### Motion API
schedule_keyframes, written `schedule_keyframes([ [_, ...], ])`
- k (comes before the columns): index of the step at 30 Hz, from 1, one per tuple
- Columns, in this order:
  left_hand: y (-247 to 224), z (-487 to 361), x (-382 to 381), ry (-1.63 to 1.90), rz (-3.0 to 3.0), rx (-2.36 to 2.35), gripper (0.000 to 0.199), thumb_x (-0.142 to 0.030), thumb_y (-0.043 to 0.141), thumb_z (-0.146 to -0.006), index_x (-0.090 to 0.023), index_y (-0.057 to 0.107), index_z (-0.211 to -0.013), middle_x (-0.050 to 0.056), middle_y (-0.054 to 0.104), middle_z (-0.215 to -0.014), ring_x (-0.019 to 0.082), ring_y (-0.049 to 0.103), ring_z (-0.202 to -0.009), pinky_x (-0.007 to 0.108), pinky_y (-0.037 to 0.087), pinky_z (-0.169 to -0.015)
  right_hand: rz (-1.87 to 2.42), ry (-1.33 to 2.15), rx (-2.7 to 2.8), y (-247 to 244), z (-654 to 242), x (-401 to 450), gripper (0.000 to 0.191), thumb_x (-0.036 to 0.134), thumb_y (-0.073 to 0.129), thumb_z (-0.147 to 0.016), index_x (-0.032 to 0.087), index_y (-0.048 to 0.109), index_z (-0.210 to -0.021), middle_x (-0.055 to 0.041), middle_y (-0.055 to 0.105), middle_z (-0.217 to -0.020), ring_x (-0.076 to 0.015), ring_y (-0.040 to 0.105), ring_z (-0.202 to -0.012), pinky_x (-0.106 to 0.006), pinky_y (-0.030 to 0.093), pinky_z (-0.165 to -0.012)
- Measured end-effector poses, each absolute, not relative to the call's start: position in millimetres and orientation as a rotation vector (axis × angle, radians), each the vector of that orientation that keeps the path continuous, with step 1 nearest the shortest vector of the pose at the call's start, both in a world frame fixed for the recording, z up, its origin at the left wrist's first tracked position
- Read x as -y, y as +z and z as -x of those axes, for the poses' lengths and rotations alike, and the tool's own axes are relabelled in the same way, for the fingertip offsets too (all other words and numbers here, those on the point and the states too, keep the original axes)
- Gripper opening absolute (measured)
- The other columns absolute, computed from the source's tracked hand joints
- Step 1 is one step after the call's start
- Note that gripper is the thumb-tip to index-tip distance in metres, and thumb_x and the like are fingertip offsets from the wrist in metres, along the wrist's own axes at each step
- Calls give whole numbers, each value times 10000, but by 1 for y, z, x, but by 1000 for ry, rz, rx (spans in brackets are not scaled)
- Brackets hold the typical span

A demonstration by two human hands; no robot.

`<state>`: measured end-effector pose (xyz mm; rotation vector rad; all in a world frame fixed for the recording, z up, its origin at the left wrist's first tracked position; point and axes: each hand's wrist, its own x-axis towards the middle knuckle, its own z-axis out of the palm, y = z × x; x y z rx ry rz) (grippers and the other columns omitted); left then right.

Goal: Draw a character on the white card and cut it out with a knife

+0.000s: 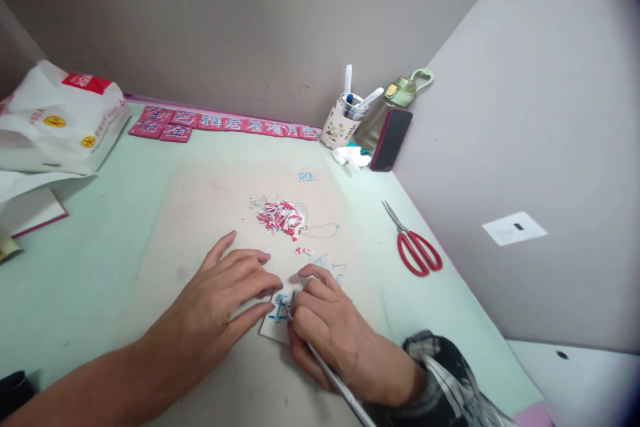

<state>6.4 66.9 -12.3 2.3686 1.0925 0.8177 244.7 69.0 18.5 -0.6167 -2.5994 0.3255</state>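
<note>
A small white card (275,330) with blue strokes of a character lies on the mat in front of me, partly under my fingers. My left hand (227,290) rests flat with fingers apart, thumb and index fingertip at the card's left and upper edge. My right hand (327,327) is closed in a writing grip around a slim silver craft knife (337,380). Its tip meets the card near the blue strokes; the fingers partly cover the right side of the card. Beyond both hands sits a pile of red and white paper scraps (283,218).
Red-handled scissors (419,252) lie at the right. Pink cut-out characters (233,124) line the back edge. A pen cup (337,127), green bottle (373,120), phone (393,140) and crumpled tissue (351,158) stand back right. A white plastic bag (60,127) occupies the left.
</note>
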Motion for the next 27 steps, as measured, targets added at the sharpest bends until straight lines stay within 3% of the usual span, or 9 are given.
schedule_keyframes([
  [5,-10,-15,-69,931,-2413,-1099,239,-179,490,-1078,-279,652,-933,-60,690,-842,176,658,-1201,480,56,-1305,619,309,2590,19,-244,-70,214,65,536,-970,205,489,-814,0,470,-755,-168,414,-765,-419,472,-1111],
  [11,-8,-16,-74,921,-2531,-1068,265,-218,487,-1085,-254,663,-890,-52,714,-824,189,690,-1159,472,47,-1302,618,299,2606,20,-244,-71,209,64,530,-956,200,498,-801,7,458,-762,-160,413,-755,-391,461,-1102],
  [16,1,-15,-84,788,-2631,-1015,324,-247,447,-1095,-244,656,-849,-48,716,-796,200,701,-1052,538,79,-1278,601,309,2560,20,-242,-73,229,44,501,-934,227,452,-804,13,451,-738,-172,411,-746,-357,501,-940],
  [20,6,-16,-92,666,-2680,-991,330,-246,429,-1077,-254,688,-873,-38,714,-807,182,690,-897,566,125,-1254,732,593,2390,27,-251,-74,227,100,521,-913,248,405,-786,6,488,-743,-184,461,-755,-326,459,-746],
  [27,11,-24,-107,458,-2790,-977,353,-211,440,-952,-254,644,-666,-29,662,-681,187,639,-709,603,160,-1230,1060,895,1912,38,-295,-50,176,183,593,-923,232,490,-788,1,591,-814,-157,547,-743,-317,448,-705],
])
